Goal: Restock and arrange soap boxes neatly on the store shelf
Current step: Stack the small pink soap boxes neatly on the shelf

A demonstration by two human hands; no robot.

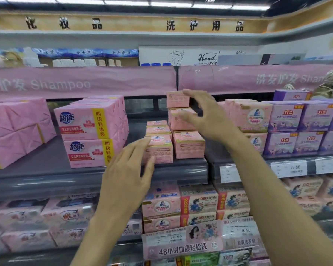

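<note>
Held empty left hand (127, 169) straight-fingered by the soap box (160, 151) at the front edge of the shelf (50, 156) — empty right hand (206, 116) splayed beside the stack (188, 144).

Both hands raised — left (128, 166), right (206, 116) — fingers spread.

I'm reading "Shampoo" on pink shelf banner (60, 84) | "7.80" on white paper price tag (293, 167) | "超能" on pink wrapped soap packs (90, 120)
</note>
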